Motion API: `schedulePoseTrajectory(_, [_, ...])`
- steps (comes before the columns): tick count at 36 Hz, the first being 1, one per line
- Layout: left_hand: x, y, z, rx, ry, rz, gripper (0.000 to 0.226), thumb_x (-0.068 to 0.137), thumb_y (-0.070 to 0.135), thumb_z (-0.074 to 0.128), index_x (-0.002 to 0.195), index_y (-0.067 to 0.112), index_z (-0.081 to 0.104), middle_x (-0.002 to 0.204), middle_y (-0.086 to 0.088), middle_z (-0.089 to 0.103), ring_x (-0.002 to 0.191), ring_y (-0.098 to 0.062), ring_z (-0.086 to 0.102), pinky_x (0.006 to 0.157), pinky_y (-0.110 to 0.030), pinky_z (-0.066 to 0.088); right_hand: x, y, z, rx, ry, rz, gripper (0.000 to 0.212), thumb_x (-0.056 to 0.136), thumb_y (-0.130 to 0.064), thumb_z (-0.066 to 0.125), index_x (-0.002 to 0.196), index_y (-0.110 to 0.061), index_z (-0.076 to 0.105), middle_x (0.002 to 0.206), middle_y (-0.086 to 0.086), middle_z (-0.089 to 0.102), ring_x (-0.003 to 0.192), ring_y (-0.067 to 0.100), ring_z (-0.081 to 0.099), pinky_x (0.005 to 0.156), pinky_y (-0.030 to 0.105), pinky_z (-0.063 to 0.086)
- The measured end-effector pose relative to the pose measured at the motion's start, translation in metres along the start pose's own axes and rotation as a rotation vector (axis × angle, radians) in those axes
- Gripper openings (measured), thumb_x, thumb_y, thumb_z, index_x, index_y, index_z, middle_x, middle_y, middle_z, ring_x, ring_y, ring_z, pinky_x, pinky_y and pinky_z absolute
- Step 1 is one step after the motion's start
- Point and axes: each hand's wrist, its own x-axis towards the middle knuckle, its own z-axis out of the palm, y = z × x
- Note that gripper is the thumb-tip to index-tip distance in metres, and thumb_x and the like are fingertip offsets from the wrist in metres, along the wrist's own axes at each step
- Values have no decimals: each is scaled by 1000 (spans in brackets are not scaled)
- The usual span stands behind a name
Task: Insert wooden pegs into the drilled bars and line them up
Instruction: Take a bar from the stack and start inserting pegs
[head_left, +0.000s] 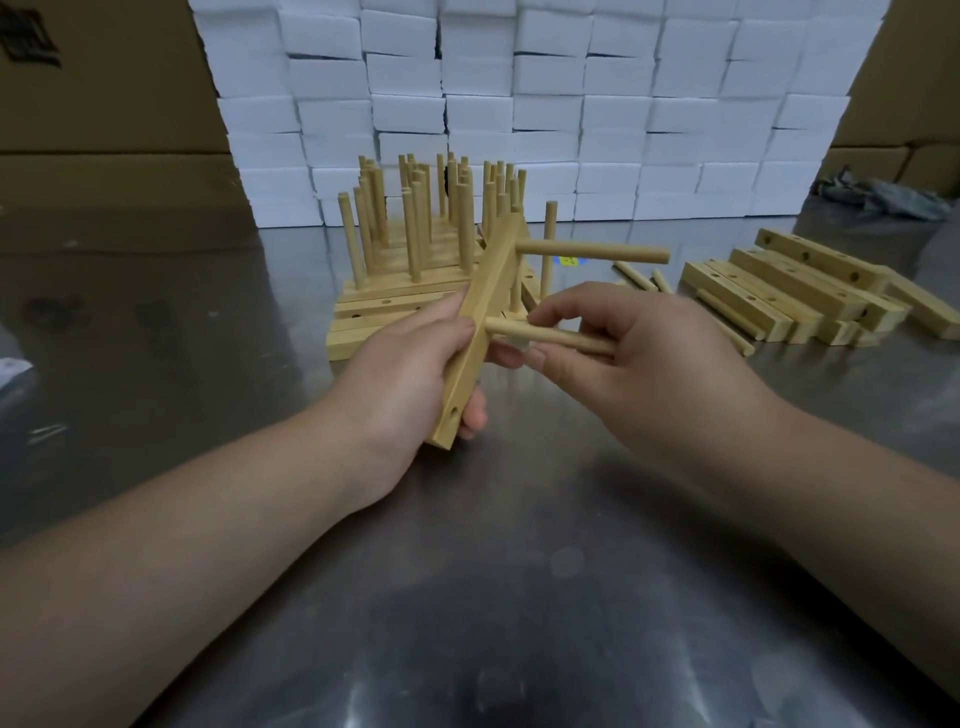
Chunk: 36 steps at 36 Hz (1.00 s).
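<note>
My left hand (410, 374) grips a drilled wooden bar (480, 322), held on its side above the metal table. One peg (592, 251) sticks out of the bar's far end to the right. My right hand (623, 353) pinches a second peg (540, 335) whose left end sits at the bar's middle hole. An open hole (454, 414) shows near the bar's near end. Behind the bar stands a row of finished bars with upright pegs (415, 234).
A pile of drilled bars without pegs (800, 291) lies at the right, with loose pegs (636, 275) beside it. White foam blocks (545, 104) are stacked at the back, between cardboard boxes (104, 104). The steel table (493, 597) spreads in front.
</note>
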Motion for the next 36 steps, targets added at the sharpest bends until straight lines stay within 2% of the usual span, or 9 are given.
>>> schedulePoseTrajectory(4, [0,-1,2,89,-3,14,36,100,15,29,113,23,61,73,1,66,44,-14,47,43,-19,40,1,3,1,-25,-12,6,2,84,-39,55,82,-38,56,53,-23,51,57,-7,47,48,14,31])
schedulePoseTrajectory(7, [0,-1,3,113,8,11,35,101,17,28,113,26,59,71,3,63,46,-13,47,44,-20,41,1,4,4,25,12,38,9,85,-37,56,76,-37,56,56,-36,49,57,-9,47,49,11,31])
schedulePoseTrajectory(11, [0,0,4,119,7,25,36,101,17,28,110,33,58,67,3,57,46,-10,46,45,-21,39,0,2,7,175,46,132,17,86,-34,58,69,-31,61,54,-27,53,56,-7,49,48,9,34])
schedulePoseTrajectory(14, [-1,1,6,149,23,61,37,101,16,29,116,39,53,66,5,53,48,-8,45,49,-21,38,2,1,6,433,34,281,28,89,-31,57,73,-9,64,39,-8,38,37,4,33,43,23,30])
schedulePoseTrajectory(20, [-3,2,4,204,-9,135,41,100,17,31,134,38,41,67,12,57,54,-5,50,53,-17,44,4,-1,4,820,-46,471,25,92,-21,53,90,3,61,39,-9,28,37,7,21,38,19,19])
schedulePoseTrajectory(25, [0,1,-2,275,16,92,38,100,26,34,133,42,45,91,12,67,67,-4,59,63,-21,48,5,-1,9,722,-11,464,26,92,-24,54,73,-8,63,42,-9,31,42,9,26,41,22,24])
schedulePoseTrajectory(29, [3,-2,-7,398,59,110,37,96,35,42,130,48,46,121,28,54,109,2,50,93,-22,41,9,0,4,769,9,476,22,91,-24,54,85,-6,66,41,-7,33,39,9,29,39,20,29])
schedulePoseTrajectory(33, [5,-4,-11,435,67,124,31,94,30,48,120,45,57,99,38,60,97,17,52,74,1,37,9,1,5,784,-15,429,22,91,-29,51,89,-10,63,43,-4,41,39,11,35,40,23,35])
schedulePoseTrajectory(36, [8,-6,-10,407,102,126,26,95,29,48,104,48,63,84,35,64,84,13,57,71,-11,42,8,1,5,859,-26,392,18,90,-31,52,91,-15,61,45,-2,48,39,13,41,44,26,39])
